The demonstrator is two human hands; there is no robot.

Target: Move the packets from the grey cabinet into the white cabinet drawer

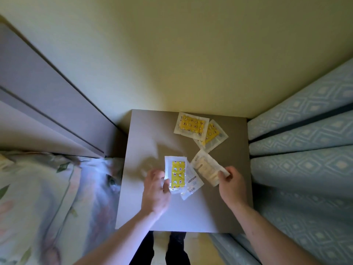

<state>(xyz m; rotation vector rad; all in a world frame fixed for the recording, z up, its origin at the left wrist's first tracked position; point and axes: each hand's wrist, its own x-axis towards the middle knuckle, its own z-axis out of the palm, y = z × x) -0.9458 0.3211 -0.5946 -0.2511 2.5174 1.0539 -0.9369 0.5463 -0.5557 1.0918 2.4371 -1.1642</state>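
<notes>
Seen from above: five flat packets spread over the grey cabinet top (149, 211), wedged between a floral-covered bed (38, 188) on the left and blue patterned cushions (305, 169) on the right. Left hand (155, 190), grip pinched on the near end of a clear packet with a yellow patterned insert (176, 173), likely lifting it off the white labelled packet (192, 185) partly tucked beneath, near the middle of the top. Right hand (232, 183), thumb and fingertips closed on the near corner of a pale cream packet (205, 170), angled up toward the far right, presumably so both hands can clear one packet each in a single trip. Untouched near the far right corner: a yellow-patterned packet (192, 125) overlapping a second tilted one (213, 136), left for later. No white cabinet drawer identifiable in view; grey panels (47, 104) along the left wall of unclear purpose. Task judged barely begun, all packets still on the grey surface. Thin, slick wrappers, apt to slide from a corner pinch.
</notes>
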